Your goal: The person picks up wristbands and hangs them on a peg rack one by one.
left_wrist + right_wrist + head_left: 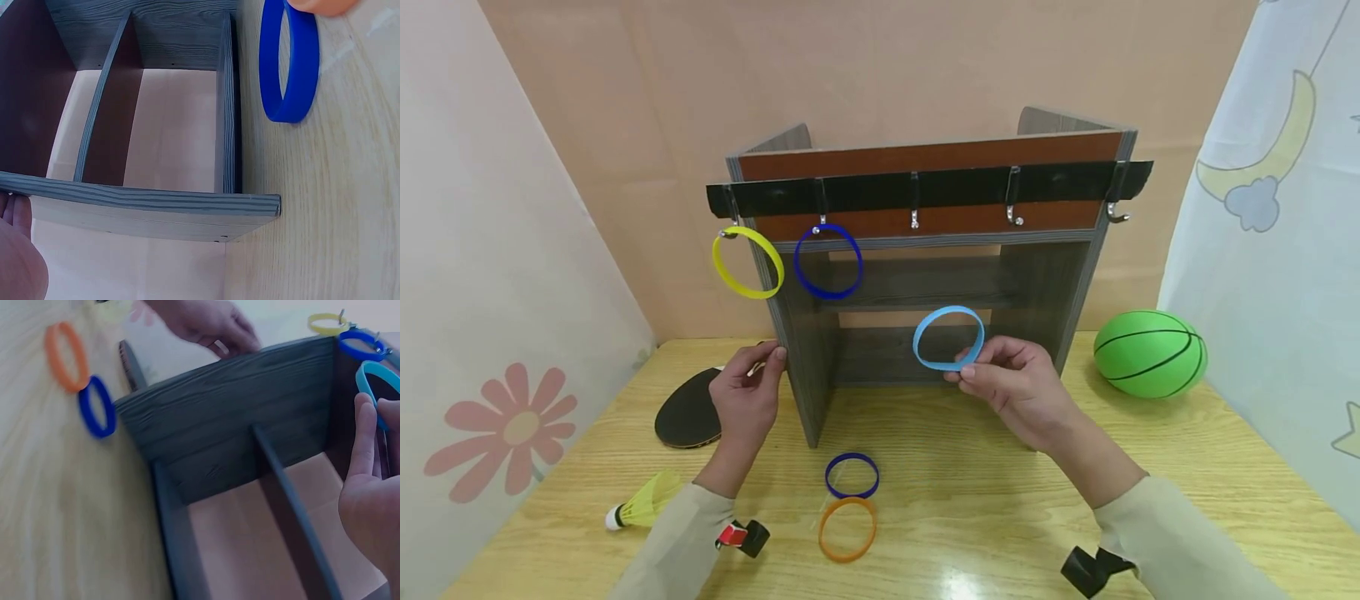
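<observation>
Two bands (827, 295) hung, two remaining toward the bench's (940, 467) near edge; right hand (1015, 383) pinches a light-blue band (951, 309); left hand (747, 398) touches shelf (803, 358), grip unclear.

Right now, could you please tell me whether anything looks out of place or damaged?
Nothing looks spilled or broken; only the black strip looks slightly odd, because its ends stick out past both sides of the shelf.
</observation>
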